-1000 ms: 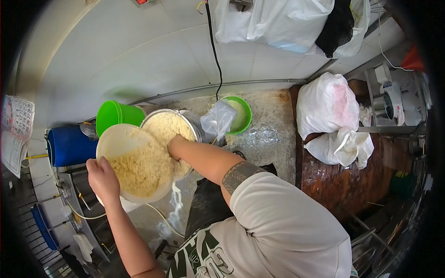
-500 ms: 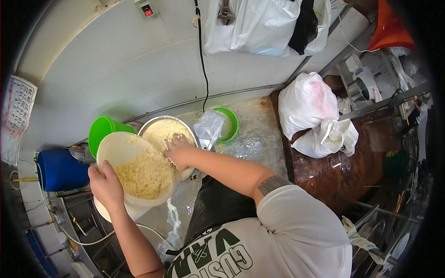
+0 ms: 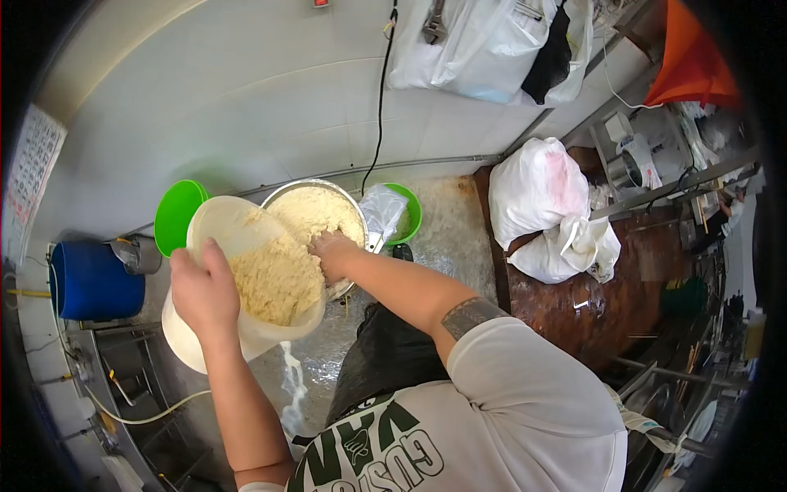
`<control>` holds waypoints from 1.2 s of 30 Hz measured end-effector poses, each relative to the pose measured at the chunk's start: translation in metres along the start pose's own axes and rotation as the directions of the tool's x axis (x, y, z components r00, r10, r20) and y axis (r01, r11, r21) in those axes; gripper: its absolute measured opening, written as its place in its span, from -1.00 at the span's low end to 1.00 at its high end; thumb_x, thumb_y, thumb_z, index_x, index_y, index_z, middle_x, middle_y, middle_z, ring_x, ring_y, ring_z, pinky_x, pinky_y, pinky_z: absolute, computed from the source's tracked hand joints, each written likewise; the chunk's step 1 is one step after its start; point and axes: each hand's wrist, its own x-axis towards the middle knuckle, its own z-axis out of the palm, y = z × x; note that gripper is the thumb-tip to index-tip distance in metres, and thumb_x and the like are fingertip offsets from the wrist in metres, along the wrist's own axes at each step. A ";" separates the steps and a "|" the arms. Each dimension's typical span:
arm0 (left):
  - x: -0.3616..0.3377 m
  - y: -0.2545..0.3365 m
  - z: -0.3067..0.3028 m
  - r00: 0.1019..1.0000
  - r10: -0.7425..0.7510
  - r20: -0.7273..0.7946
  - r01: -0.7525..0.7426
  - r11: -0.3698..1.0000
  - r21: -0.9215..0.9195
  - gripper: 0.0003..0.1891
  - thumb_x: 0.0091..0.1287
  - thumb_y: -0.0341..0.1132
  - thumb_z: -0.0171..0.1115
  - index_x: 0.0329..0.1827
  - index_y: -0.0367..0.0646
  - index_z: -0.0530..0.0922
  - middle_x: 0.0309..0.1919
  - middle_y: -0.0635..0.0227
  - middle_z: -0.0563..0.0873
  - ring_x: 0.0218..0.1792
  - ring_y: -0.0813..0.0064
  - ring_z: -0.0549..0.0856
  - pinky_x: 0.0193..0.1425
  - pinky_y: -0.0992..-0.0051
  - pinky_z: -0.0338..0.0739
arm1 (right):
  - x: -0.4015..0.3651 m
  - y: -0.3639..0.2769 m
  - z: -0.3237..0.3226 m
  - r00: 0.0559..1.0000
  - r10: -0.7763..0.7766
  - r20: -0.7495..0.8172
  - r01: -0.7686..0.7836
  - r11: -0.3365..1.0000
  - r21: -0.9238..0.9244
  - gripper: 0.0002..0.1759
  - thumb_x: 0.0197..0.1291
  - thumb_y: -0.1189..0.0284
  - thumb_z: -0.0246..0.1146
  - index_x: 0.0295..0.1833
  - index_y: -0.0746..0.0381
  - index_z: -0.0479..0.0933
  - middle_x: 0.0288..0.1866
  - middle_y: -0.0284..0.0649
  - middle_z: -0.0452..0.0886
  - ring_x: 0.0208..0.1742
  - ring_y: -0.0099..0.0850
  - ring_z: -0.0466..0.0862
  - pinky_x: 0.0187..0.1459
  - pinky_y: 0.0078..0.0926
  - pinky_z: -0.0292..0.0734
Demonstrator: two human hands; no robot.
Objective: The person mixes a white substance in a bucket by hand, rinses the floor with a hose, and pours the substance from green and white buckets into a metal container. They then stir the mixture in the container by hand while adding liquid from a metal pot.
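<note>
My left hand (image 3: 206, 287) is closed on the rim of a white plastic bucket (image 3: 211, 225), which is tilted towards a round metal bowl (image 3: 361, 215). Inside the bucket lies a pale yellow, crumbly mass (image 3: 279, 283), bunched on its lower side. More of the same crumbly mass (image 3: 307, 209) fills the bowl. My right hand (image 3: 332, 254) is pushed into it near the bowl's right side, close to the bucket's mouth. Its fingers are partly buried, so their grip is hidden.
A green bucket (image 3: 176, 217) and a blue barrel (image 3: 98, 281) stand at left. Right of the bowl is a green basin (image 3: 414, 217) with a clear plastic bag (image 3: 381, 211). White sacks (image 3: 539, 193) rest farther right. A pale hose (image 3: 139, 421) crosses a metal rack (image 3: 106, 361). White liquid (image 3: 292, 381) streaks the floor.
My right hand, whose spread fingers showed on top of the mass, has sunk deeper into it. My left hand keeps its hold on the bucket. The whole view has shifted slightly.
</note>
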 end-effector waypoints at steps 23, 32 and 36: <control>-0.005 0.014 0.010 0.998 0.053 0.031 -0.056 0.994 0.099 -0.68 0.44 -0.18 0.22 -0.21 -0.33 0.47 -0.30 -0.14 0.70 -0.24 -0.25 0.68 -0.15 -0.05 0.55 | 0.052 0.014 0.023 0.974 0.072 0.213 -0.070 0.997 -0.016 -0.43 -0.02 0.14 0.48 0.09 0.24 0.69 -0.03 -0.12 0.79 0.03 -0.15 0.77 0.04 -0.21 0.67; 0.003 0.035 0.032 0.996 0.084 0.020 -0.086 0.982 0.171 -0.70 0.44 -0.21 0.22 -0.10 -0.36 0.53 -0.30 -0.20 0.71 -0.21 -0.28 0.70 -0.13 -0.01 0.57 | 0.049 0.018 0.004 0.980 -0.028 0.198 0.019 0.999 0.050 -0.53 -0.04 0.25 0.46 0.03 0.22 0.75 0.00 -0.06 0.79 0.02 -0.10 0.78 0.03 -0.18 0.68; 0.004 0.038 0.038 0.998 0.067 -0.017 -0.063 0.981 0.186 -0.75 0.39 -0.25 0.23 -0.10 -0.31 0.54 -0.33 -0.17 0.71 -0.25 -0.27 0.70 -0.15 -0.07 0.57 | 0.060 0.030 -0.017 0.941 -0.246 0.235 0.225 0.968 0.112 -0.46 -0.10 0.23 0.51 0.06 0.22 0.74 0.05 -0.01 0.77 0.06 -0.06 0.75 0.07 -0.15 0.66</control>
